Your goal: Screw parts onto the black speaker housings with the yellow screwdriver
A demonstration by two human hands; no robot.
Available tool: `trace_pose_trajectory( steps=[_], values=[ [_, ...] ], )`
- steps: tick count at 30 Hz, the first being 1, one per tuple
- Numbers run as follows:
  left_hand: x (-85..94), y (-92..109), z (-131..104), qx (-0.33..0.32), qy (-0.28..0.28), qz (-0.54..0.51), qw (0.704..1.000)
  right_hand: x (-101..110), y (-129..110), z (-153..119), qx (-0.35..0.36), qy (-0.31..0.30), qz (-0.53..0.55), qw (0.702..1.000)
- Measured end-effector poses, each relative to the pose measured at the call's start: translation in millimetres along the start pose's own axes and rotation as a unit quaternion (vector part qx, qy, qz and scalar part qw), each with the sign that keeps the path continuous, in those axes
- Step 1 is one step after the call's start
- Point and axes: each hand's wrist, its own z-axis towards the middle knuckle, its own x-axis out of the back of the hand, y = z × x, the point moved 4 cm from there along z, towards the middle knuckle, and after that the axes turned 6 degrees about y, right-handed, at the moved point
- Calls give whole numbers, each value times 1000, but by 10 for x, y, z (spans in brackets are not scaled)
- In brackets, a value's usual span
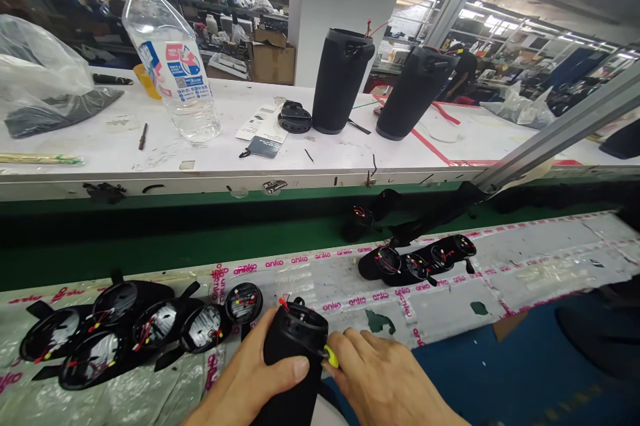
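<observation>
My left hand is wrapped around a black cylindrical speaker body at the bottom middle, thumb across its front. The speaker stands tilted, with its open upper end toward the camera and a red wire showing at the rim. At the right side of that rim, my right hand is closed on a small yellow piece, perhaps a tool's handle; the rest is hidden by the fingers. Several similar black speaker bodies with red and yellow wire ends lie on the plastic-covered surface to the left.
More open speaker bodies lie to the right on the taped bench. On the white shelf stand a water bottle, two upright black speakers, a black cap-like part and cards. A metal post slants across the right.
</observation>
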Motion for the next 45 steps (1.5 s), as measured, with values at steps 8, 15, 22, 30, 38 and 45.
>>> trace_pose_trajectory(
  steps=[8,15,22,30,38,45],
  values=[
    [15,-75,18,-3,15,-4,1000,-4,-7,-9,10,-10,4,1000],
    [3,-26,-56,14,75,40,996,-61,-6,-30,3,-52,1,999],
    [-6,-30,-111,20,108,68,992,-47,-68,-78,0,-29,-41,999],
    [-49,27,-161,32,133,131,982,1,-90,-60,23,-73,-24,997],
    [-39,11,-102,11,103,113,988,-23,-70,-55,16,-79,5,997],
    [-51,-104,-70,68,36,-111,991,145,181,-101,-155,113,212,958]
  ],
)
